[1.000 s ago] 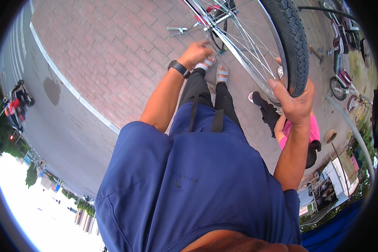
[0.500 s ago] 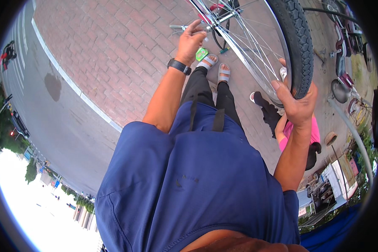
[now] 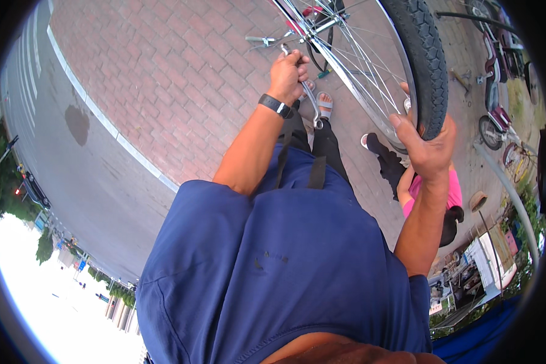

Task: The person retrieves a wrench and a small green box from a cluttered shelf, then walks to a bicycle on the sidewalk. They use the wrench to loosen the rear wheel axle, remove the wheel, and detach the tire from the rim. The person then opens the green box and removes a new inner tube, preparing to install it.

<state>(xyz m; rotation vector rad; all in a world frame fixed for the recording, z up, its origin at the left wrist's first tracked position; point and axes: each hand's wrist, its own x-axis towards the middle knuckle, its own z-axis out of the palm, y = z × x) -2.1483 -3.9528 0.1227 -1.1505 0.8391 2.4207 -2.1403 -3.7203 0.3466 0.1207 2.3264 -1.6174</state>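
Observation:
My left hand (image 3: 288, 77), wearing a dark wrist strap, is closed around a long silver wrench (image 3: 316, 114), its ring end hanging above my sandalled feet. Up and to the right is a bicycle wheel with a chrome rim, spokes and hub (image 3: 328, 24), and a black knobbly tyre (image 3: 424, 57). My right hand (image 3: 429, 150) grips the lower part of this tyre and rim, thumb on the inner side, some fingers hidden behind. Behind the wheel, red frame parts and a handlebar (image 3: 261, 40) show, partly hidden.
A crouching person in pink (image 3: 449, 188) is below my right hand. Parked two-wheelers (image 3: 492, 115), a curved grey pole (image 3: 509, 188) and a cluttered stall (image 3: 479, 267) line the right. Brick paving (image 3: 151, 73) runs to a white kerb and a grey road with vehicles at left.
My left hand was empty with fingers apart; it is now closed on a wrench and slightly lower and further right. My right hand stays on the wheel. A vehicle on the road has left view.

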